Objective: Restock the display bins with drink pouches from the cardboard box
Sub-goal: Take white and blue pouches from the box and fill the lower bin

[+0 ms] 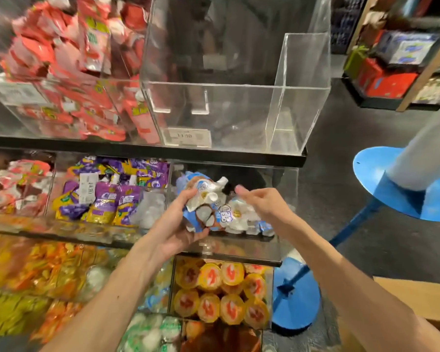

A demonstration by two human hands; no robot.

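My left hand (174,224) grips a bundle of blue-and-white drink pouches (201,199) with white spouts, held just above the front of a clear middle-shelf bin (286,189). More blue-and-white pouches (241,217) lie inside that bin. To the right of the bundle my right hand (259,203) hovers over the bin with loosely bent fingers, holding nothing. A corner of the cardboard box (414,298) shows at the lower right.
An empty clear bin (297,118) with a price tag stands on the top shelf, red pouches (69,59) to its left. Purple pouches (107,196) fill the neighbouring bin. Yellow cups (221,293) lie below. A blue stand (404,184) and a person's leg (427,151) are right.
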